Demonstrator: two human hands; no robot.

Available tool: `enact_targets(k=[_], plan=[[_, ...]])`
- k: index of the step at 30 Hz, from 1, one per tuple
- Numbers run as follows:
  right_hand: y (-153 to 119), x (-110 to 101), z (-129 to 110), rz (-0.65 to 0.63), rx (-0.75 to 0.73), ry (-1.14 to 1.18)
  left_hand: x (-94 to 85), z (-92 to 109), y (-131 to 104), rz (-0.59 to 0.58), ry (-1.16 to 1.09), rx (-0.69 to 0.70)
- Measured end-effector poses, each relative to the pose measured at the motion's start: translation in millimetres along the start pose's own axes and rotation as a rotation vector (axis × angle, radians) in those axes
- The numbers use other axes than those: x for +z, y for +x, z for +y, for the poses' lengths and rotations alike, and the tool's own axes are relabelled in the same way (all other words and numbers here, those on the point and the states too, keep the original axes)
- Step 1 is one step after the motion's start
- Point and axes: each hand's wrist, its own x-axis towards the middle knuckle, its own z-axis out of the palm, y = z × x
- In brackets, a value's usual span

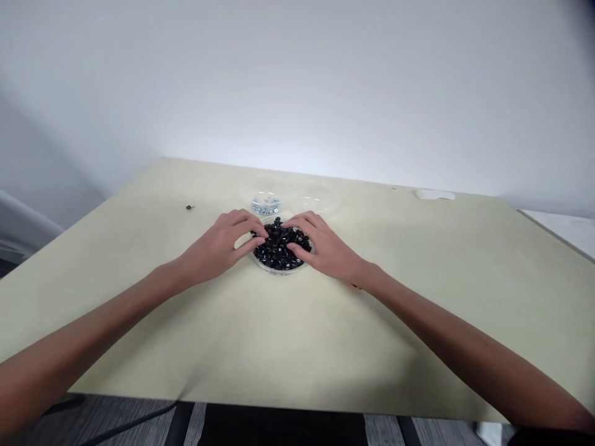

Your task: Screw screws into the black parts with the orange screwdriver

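Observation:
A round clear container (269,270) full of small shiny black pieces (279,253) sits on the table in front of me. My left hand (223,243) is at its left rim, thumb and index fingertips close together over the pieces. Whatever those fingertips may hold is too small to make out. From the other side, my right hand (325,248) reaches over the right rim, thumb and fingers apart in a curve above the pieces. Just behind stands a clear dish holding small silvery pieces (266,205). Beside that dish is another clear round dish (312,204).
The pale table (288,347) runs back to a white wall (297,80). On its left lies a small dark bit (188,207); at the back right lies a white flat object (434,194). A dark cable (134,422) hangs below the front edge.

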Motion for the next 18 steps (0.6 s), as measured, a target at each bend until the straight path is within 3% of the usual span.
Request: enact_targets(k=[4, 8, 10, 11, 14, 18], plan=[[-5, 8, 2, 0.066, 0.125, -0.004, 13.1, 1, -7, 0.086, -0.200, -0.323], [-8, 23, -1, -0.026, 0.221, 0.112, 42.7, 7, -14, 0.079, -0.511, -0.449], [-8, 30, -4, 0.072, 0.261, 0.219, 57.8, 10, -14, 0.170, -0.730, -0.548], [-7, 34, -6, 0.162, 0.313, 0.295, 64.5, 11, -14, 0.279, -0.857, -0.603], [-3, 44, -10, 0.380, 0.557, 0.593, 79.3, 11, -9, 0.488, -1.154, -0.777], [4, 57, -13, 0.481, 0.746, 0.859, 86.4, 20, 3, 0.590, -1.335, -0.750]])
